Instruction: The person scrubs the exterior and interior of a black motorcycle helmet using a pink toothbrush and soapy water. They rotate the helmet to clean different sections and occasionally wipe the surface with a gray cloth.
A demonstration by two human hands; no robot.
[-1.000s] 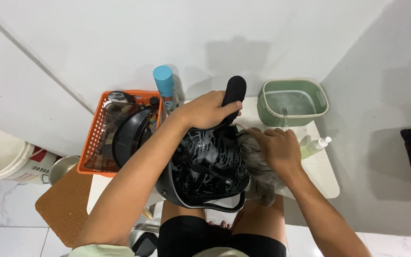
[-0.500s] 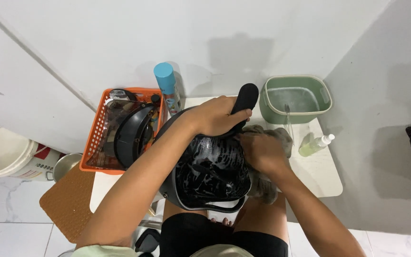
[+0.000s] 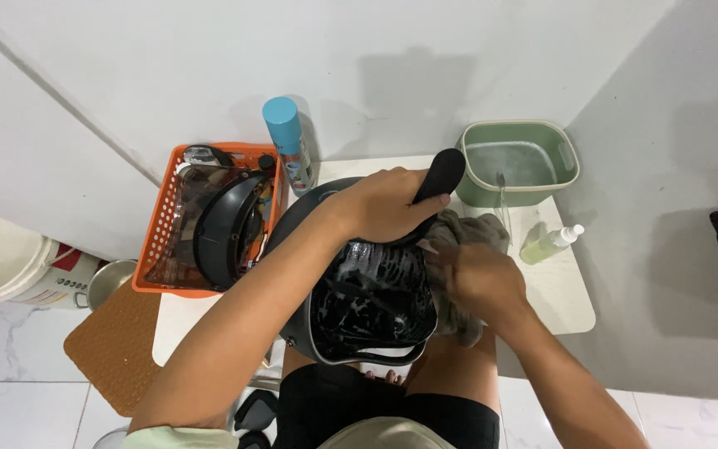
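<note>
A black helmet (image 3: pixel 367 308) lies upside down over the near edge of the small white table (image 3: pixel 558 291), its glossy inner lining facing up. My left hand (image 3: pixel 384 204) grips the helmet's far rim by the black visor peak (image 3: pixel 442 175). My right hand (image 3: pixel 479 278) holds a grey cloth (image 3: pixel 467 233) bunched against the helmet's right side. Part of the cloth is hidden under that hand.
An orange basket (image 3: pixel 159 249) with a dark visor and parts sits at the left. A blue-capped spray can (image 3: pixel 288 141) stands behind it. A green tub (image 3: pixel 521 162) of water and a small spray bottle (image 3: pixel 550 243) are at the right. White bucket, brown mat on the floor.
My right hand with the cloth has shifted left and pressed closer to the helmet's side. The helmet has turned slightly, and my left hand stays on the peak.
</note>
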